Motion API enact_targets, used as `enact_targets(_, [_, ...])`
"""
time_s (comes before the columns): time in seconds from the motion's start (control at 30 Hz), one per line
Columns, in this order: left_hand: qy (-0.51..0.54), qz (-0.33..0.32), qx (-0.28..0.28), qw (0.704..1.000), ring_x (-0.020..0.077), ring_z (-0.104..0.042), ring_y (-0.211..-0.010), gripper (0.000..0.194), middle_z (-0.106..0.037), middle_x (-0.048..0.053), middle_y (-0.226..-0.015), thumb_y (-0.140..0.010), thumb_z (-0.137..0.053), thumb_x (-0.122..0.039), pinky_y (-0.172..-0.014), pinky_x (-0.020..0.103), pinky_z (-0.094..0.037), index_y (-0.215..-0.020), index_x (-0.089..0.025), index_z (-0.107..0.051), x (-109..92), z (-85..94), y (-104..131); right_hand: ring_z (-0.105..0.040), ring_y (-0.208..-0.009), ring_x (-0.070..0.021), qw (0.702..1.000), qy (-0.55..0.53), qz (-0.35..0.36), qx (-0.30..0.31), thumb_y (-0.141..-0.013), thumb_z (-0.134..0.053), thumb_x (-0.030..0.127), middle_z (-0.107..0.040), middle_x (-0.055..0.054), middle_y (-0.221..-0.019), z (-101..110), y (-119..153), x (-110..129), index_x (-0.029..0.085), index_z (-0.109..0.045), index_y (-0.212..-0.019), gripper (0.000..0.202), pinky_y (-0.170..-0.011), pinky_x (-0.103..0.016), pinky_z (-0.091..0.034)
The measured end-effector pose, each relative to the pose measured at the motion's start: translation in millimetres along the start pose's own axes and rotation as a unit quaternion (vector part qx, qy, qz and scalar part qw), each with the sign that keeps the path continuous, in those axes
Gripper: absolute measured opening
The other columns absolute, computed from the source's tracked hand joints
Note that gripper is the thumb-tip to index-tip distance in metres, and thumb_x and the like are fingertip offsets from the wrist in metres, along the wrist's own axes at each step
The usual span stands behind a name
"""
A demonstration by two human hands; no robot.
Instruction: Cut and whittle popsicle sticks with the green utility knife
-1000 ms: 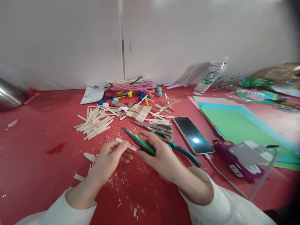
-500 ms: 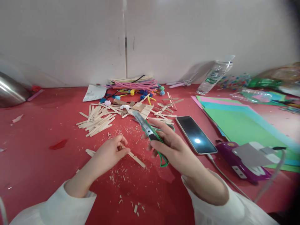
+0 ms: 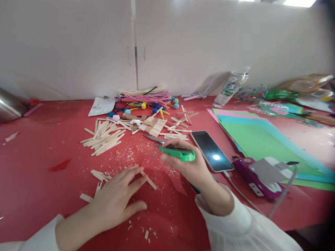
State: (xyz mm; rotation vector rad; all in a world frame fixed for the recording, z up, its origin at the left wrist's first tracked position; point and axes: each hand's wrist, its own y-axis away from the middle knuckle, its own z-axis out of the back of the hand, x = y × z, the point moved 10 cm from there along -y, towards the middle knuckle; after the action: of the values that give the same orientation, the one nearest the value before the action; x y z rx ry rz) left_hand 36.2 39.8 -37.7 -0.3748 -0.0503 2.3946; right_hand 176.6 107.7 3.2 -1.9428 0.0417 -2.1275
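Observation:
My left hand lies low over the table with its fingers spread. Its fingertips rest at one end of a wooden craft stick, which lies flat. My right hand is closed around green-handled scissors, whose blades point left toward the craft sticks. Beneath the right wrist a green and dark edge shows, probably the utility knife, mostly hidden. Wood shavings are scattered around both hands. More cut stick pieces lie left of my left hand.
A pile of craft sticks and a flat stick bundle lie ahead, with pipe cleaners behind. To the right are a phone on a cable, coloured paper, a purple power strip and a plastic bottle.
My right hand has let go of the utility knife and taken hold of the scissors. My left hand has loosened its pinch on the craft stick and spread its fingers.

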Motion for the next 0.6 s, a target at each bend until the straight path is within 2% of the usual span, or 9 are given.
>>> enact_targets(0.07, [0.007, -0.024, 0.048, 0.999, 0.0365, -0.047, -0.125, 0.056, -0.049, 0.019, -0.137, -0.086, -0.052, -0.052, -0.095, 0.051, -0.046, -0.129, -0.017, -0.054, -3, -6.7, 1, -0.058, -0.057, -0.0121, 0.997, 0.069, 0.013, 0.014, -0.070, -0.067, 0.030, -0.062, 0.002, -0.064, -4, 2, 2, 0.020, -0.058, -0.070, 0.014, -0.056, -0.024, -0.050])
enact_targets(0.17, [0.034, -0.055, 0.094, 0.993, 0.0355, -0.044, -0.128, 0.058, -0.046, 0.018, -0.141, -0.085, -0.053, -0.054, -0.099, 0.049, -0.043, -0.131, -0.020, -0.053, -4, -10.7, -2, -0.056, -0.057, -0.0118, 0.988, 0.144, 0.038, 0.028, -0.073, -0.058, 0.025, -0.060, 0.002, -0.063, -9, 6, 6, 0.020, -0.057, -0.069, 0.007, -0.057, -0.024, -0.048])
enact_targets(0.3, [0.043, -0.068, 0.101, 0.992, 0.0393, -0.042, -0.128, 0.066, -0.039, 0.021, -0.144, -0.082, -0.049, -0.064, -0.097, 0.053, -0.043, -0.133, -0.023, -0.051, -1, -12.9, -3, -0.058, -0.060, -0.0134, 0.970, 0.233, 0.024, 0.072, -0.073, -0.051, 0.022, -0.063, 0.001, -0.068, -16, 7, -2, 0.022, -0.058, -0.080, 0.010, -0.057, -0.025, -0.048])
enact_targets(0.4, [0.063, -0.065, 0.099, 0.991, 0.0417, -0.041, -0.128, 0.067, -0.037, 0.020, -0.146, -0.077, -0.057, -0.063, -0.098, 0.056, -0.041, -0.134, -0.027, -0.050, 0, -15.2, 1, -0.062, -0.067, -0.0142, 0.947, 0.294, 0.017, 0.130, -0.078, -0.051, 0.020, -0.068, 0.000, -0.076, -30, 8, -9, 0.021, -0.061, -0.081, 0.011, -0.067, -0.027, -0.051])
enact_targets(0.5, [0.090, -0.044, 0.107, 0.989, 0.0421, -0.037, -0.131, 0.071, -0.034, 0.016, -0.149, -0.072, -0.069, -0.055, -0.101, 0.058, -0.037, -0.135, -0.030, -0.048, 1, -16.2, 2, -0.065, -0.072, -0.0136, 0.942, 0.282, 0.020, 0.181, -0.082, -0.047, 0.015, -0.070, -0.001, -0.081, -44, 13, -15, 0.020, -0.062, -0.086, 0.016, -0.069, -0.026, -0.052])
enact_targets(0.6, [0.113, -0.027, 0.136, 0.984, 0.0406, -0.032, -0.134, 0.077, -0.029, 0.013, -0.152, -0.066, -0.076, -0.049, -0.104, 0.057, -0.034, -0.136, -0.034, -0.046, -1, -18.2, 3, -0.065, -0.068, -0.0135, 0.951, 0.238, 0.026, 0.195, -0.084, -0.047, 0.017, -0.069, 0.000, -0.077, -51, 22, -18, 0.020, -0.060, -0.089, 0.014, -0.065, -0.025, -0.052])
